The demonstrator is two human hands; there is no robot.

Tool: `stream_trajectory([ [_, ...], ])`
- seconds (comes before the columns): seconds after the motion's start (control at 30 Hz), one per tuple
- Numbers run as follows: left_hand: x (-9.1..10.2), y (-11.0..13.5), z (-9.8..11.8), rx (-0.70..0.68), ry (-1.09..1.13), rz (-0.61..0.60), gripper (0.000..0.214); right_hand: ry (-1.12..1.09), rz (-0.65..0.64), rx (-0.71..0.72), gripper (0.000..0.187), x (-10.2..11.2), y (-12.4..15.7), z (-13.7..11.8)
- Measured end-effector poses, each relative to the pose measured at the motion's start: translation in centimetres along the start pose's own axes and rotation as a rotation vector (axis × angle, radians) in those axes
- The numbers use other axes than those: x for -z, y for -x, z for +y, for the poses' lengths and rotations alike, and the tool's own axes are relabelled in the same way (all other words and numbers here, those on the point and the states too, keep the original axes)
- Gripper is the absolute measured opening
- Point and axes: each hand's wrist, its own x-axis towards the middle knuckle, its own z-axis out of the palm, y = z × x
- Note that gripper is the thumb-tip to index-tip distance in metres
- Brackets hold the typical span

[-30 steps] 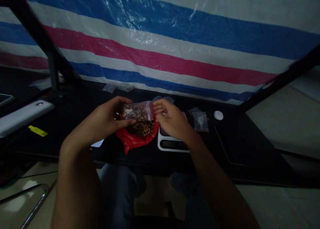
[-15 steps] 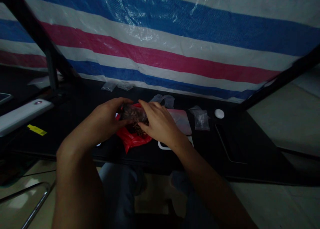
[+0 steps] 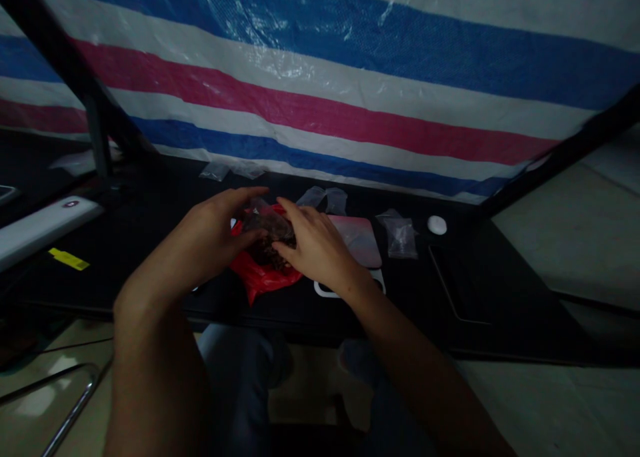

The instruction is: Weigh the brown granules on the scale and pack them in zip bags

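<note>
A small clear plastic bag [image 3: 267, 218] lies tilted between my hands, above an open red plastic bag [image 3: 265, 280]. Loose small brown pieces [image 3: 275, 254] fill the red bag; in the dim light I cannot make out what they are. My left hand [image 3: 215, 227] is at the clear bag's left end, with its thumb and forefinger spread apart. On the other side, my right hand [image 3: 317, 244] curls its fingers and thumb round the clear bag's right end. Its fingertips are partly hidden.
Several clear plastic bags [image 3: 400, 236] lie along the back of the black table [image 3: 150, 244]. A pinkish case [image 3: 357, 240], a round white object [image 3: 437, 225] and a dark phone [image 3: 457, 284] are to the right. A yellow strip [image 3: 70, 259] and a long white device [image 3: 45, 230] lie left.
My left fingers have spread and loosened from the clear bag. The bag's left end now stands up, and its brown contents show lower down, nearer the red bag.
</note>
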Motion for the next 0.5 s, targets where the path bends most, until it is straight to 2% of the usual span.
stream_trajectory([
  [0.23,0.6,0.2,1.9,-0.023,0.002,0.008,0.054,-0.107,0.053,-0.026,0.071,-0.5,-0.1,0.2],
  [0.5,0.6,0.2,2.2,-0.052,-0.009,0.018,0.058,-0.189,0.099,-0.037,0.073,-0.7,-0.2,0.4],
])
